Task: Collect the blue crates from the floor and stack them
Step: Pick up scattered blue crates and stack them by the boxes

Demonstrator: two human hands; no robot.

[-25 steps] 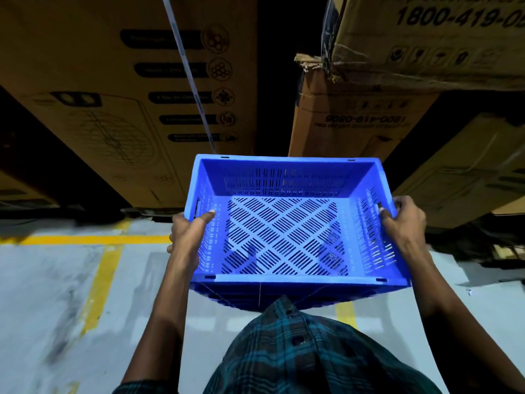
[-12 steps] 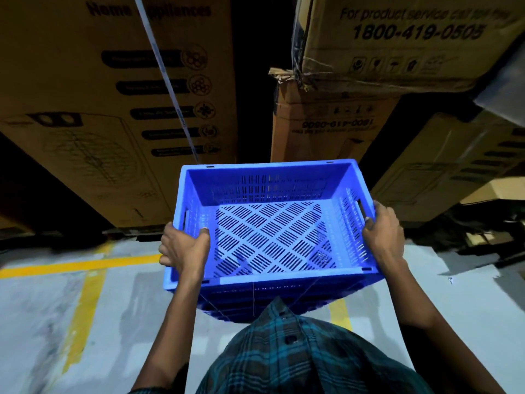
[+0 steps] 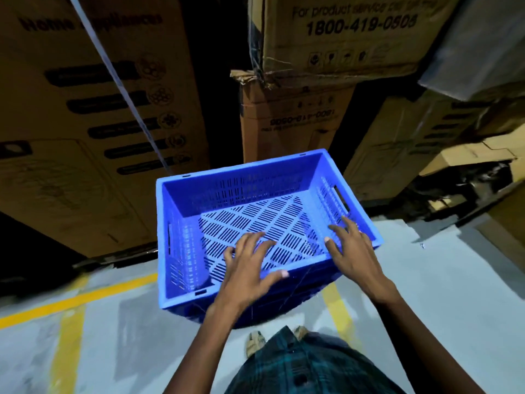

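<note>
A blue slotted crate (image 3: 216, 194) sits in front of me, its empty perforated bottom facing up. It appears to rest on top of other blue crates, whose darker walls (image 3: 287, 300) show below its near rim. My left hand (image 3: 250, 268) hovers over the near rim with its fingers spread, holding nothing. Over the crate's right near corner my right hand (image 3: 352, 248) is open too, fingers apart and off the side handle slot.
Tall cardboard boxes (image 3: 93, 115) stand close behind the crate, with more stacked boxes (image 3: 341, 38) at the back right. The floor (image 3: 426, 280) is grey concrete with yellow lines (image 3: 65, 302). My feet show just below the crate.
Both hands gripped the crate's side walls while lowering it. Now they have let go and moved inward above its near rim. The crate sits lower and turned slightly.
</note>
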